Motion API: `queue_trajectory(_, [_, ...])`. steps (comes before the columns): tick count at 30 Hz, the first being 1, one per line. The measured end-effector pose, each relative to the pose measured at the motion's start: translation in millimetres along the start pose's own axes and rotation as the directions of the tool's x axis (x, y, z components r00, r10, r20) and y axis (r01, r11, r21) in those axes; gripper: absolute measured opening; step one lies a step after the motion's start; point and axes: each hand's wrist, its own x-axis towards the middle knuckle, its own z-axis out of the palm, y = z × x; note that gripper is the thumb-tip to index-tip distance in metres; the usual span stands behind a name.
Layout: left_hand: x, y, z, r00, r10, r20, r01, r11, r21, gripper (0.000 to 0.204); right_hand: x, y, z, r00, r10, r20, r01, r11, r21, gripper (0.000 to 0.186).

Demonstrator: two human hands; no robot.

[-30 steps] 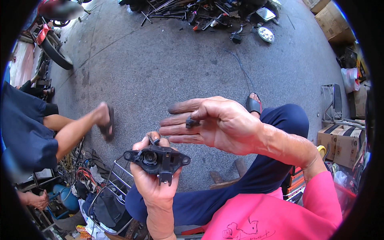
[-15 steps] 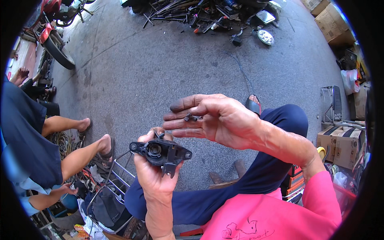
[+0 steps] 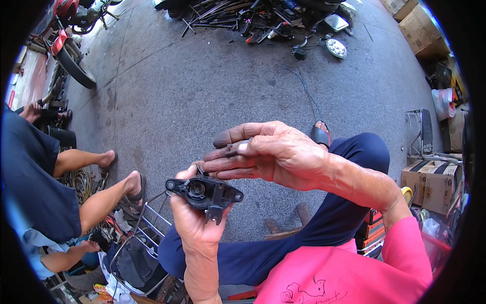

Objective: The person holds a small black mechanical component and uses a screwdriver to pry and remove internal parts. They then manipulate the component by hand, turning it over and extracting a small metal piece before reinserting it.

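My left hand (image 3: 197, 228) grips a black plastic housing (image 3: 205, 195) from below. That part has a screw-hole ear at each end, a round opening with a coiled ring inside, and a forked tab facing me. Just above and to the right, my right hand (image 3: 276, 152) is held palm towards me with its fingers stretched out. Its thumb presses a small dark piece (image 3: 231, 150) against the grease-blackened fingers. I cannot make out exactly what this piece is. The right fingertips hang close over the housing's far edge, partly hiding the left fingertips.
A heap of metal and plastic parts (image 3: 253, 20) lies on the floor ahead, with a round lamp (image 3: 336, 47) beside it. Another person's legs (image 3: 106, 202) are at my left. Cardboard boxes (image 3: 433, 185) stand at the right, and a motorcycle wheel (image 3: 73, 63) is far left.
My right thumb has moved onto the small dark piece, which lay loose on the fingers, and shifted it towards the fingertips. The left hand and the housing stay nearly still.
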Motion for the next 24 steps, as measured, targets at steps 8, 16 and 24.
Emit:
queue_trajectory(8, [-0.8,0.0,-0.2,0.999,0.006,0.036,-0.006,1.000,-0.013,0.021,2.4,5.0,-2.0,0.999,-0.039,0.005,0.039,0.997,-0.074,0.034])
queue_trajectory(16, [1.8,-3.5,2.9,0.998,0.045,-0.036,-0.044,0.998,0.035,0.021,-1.4,-3.2,-1.4,0.983,-0.146,-0.109,0.104,0.940,-0.325,0.037])
queue_trajectory(24, [3.9,-10.0,-3.2,0.994,-0.012,0.113,0.016,0.999,-0.040,0.026,-7.8,-7.8,6.6,0.970,-0.042,-0.241,-0.073,0.891,-0.448,0.027])
